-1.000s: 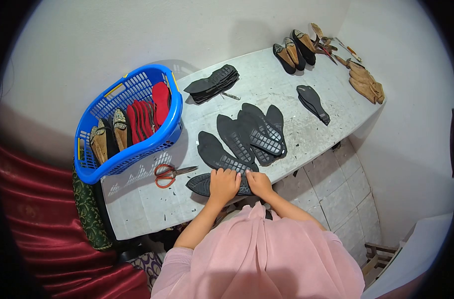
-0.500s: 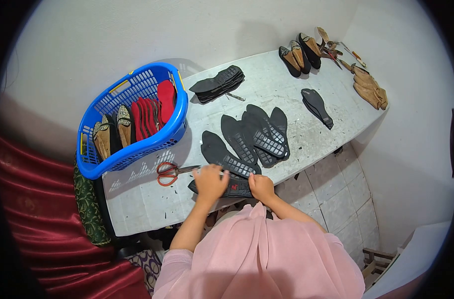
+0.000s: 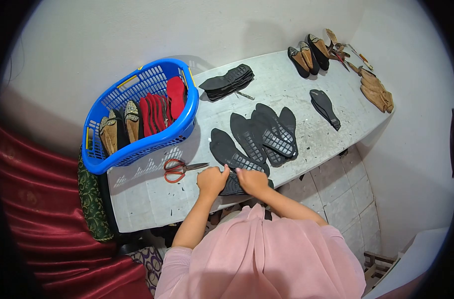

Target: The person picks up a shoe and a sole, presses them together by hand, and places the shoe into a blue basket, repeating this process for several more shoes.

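At the near edge of the table, my left hand (image 3: 212,180) is closed on the left part of a black shoe sole (image 3: 231,186). My right hand (image 3: 253,182) grips the same sole from the right, its thumb close to the left one. Both hands cover much of this sole. Just beyond them, several black soles (image 3: 249,137) with grid-patterned heels lie fanned out and overlapping. Scissors with orange-red handles (image 3: 174,171) rest to the left of my left hand, blades pointing toward it.
A blue basket (image 3: 152,155) at the left holds red soles (image 3: 176,97) and glittery shoes (image 3: 132,119). Farther back lie a stack of black soles (image 3: 228,83), a separate pair of soles (image 3: 325,107), finished-looking shoes (image 3: 299,61), tools (image 3: 342,54) and tan shoe forms (image 3: 375,92).
My right hand has moved left from the sole's right end, now close to my left hand. The left fingers have closed onto the sole. The whole view has shifted slightly.
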Tool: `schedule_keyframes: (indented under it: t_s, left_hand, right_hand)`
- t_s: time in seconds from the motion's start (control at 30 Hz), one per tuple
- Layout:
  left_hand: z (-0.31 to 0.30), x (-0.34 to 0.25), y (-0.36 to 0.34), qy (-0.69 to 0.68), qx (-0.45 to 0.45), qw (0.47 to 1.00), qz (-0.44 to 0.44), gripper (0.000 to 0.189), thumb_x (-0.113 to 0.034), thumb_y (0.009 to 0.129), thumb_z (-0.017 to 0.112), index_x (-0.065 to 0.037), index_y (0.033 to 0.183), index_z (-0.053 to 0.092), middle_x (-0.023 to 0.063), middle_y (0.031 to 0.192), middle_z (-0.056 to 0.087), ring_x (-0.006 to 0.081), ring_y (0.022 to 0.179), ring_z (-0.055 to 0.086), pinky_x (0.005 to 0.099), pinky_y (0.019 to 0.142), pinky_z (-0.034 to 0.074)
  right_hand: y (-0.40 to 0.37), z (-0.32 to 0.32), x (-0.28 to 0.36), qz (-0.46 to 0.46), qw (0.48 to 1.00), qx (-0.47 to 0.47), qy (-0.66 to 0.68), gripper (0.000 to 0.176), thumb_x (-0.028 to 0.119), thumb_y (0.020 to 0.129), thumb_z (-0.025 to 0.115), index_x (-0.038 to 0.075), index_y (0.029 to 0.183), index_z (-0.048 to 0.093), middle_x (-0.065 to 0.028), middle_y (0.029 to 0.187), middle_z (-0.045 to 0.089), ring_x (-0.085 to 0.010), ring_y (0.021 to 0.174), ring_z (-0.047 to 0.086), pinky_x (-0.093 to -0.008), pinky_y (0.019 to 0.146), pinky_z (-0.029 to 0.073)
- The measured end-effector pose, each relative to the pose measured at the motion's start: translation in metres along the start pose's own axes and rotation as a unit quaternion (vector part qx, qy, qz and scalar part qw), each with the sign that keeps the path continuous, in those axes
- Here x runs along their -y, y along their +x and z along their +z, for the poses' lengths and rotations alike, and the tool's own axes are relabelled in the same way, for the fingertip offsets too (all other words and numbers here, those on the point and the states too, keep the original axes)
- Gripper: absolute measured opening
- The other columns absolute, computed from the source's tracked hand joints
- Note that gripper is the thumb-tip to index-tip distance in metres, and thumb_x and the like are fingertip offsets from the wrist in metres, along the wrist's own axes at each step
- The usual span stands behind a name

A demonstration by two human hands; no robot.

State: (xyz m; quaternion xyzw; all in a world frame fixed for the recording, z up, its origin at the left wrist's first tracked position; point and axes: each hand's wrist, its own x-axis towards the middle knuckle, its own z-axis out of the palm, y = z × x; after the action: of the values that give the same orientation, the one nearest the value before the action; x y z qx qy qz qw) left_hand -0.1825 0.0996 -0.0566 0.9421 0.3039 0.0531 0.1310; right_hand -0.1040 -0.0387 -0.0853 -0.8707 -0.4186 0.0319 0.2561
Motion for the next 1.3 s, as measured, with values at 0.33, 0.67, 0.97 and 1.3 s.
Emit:
schedule_keyframes:
  t_s: [0.33,0.67,0.97,1.3]
  left_hand:
    - [0.007,0.008,0.002,-0.01,0.012,0.999,-0.034,0.053,-0.043,0.085,0.045,-0.001,0.062,0.067,0.0205,0.06,0.061,0.0371,0.059,0.061,0.046,0.058,0.048]
    - [0.019,0.027,-0.012,-0.036,0.01,0.999,-0.034,0.049,-0.035,0.09,0.038,-0.003,0.067,0.068,0.0217,0.068,0.064,0.0397,0.064,0.063,0.048,0.064,0.05]
    - [0.011,0.027,-0.016,-0.063,0.022,0.993,-0.099,0.053,-0.039,0.091,0.037,-0.003,0.07,0.068,0.0229,0.07,0.064,0.04,0.068,0.063,0.0474,0.066,0.049]
    - [0.012,0.03,-0.018,-0.083,0.031,0.987,-0.138,0.054,-0.044,0.09,0.037,-0.004,0.073,0.069,0.0219,0.074,0.065,0.0405,0.074,0.063,0.0478,0.069,0.048]
  right_hand:
    - [0.014,0.012,0.002,-0.087,0.995,-0.037,-0.044,0.037,0.022,0.089,0.048,0.007,0.057,0.06,-0.0132,0.05,0.058,-0.03,0.042,0.057,-0.0418,0.038,0.044]
    - [0.032,0.023,0.028,-0.209,0.975,-0.04,-0.058,0.033,0.021,0.087,0.049,0.005,0.06,0.06,-0.0132,0.05,0.057,-0.0297,0.041,0.057,-0.0413,0.037,0.044]
    - [0.029,0.014,0.024,-0.098,0.995,-0.003,-0.019,0.049,0.041,0.088,0.048,0.005,0.058,0.064,-0.0161,0.053,0.06,-0.0298,0.045,0.06,-0.0413,0.043,0.046]
    - [0.008,-0.029,-0.035,-0.073,0.991,0.006,-0.108,0.045,0.033,0.088,0.047,0.005,0.058,0.063,-0.0155,0.051,0.058,-0.0323,0.044,0.058,-0.0442,0.043,0.045]
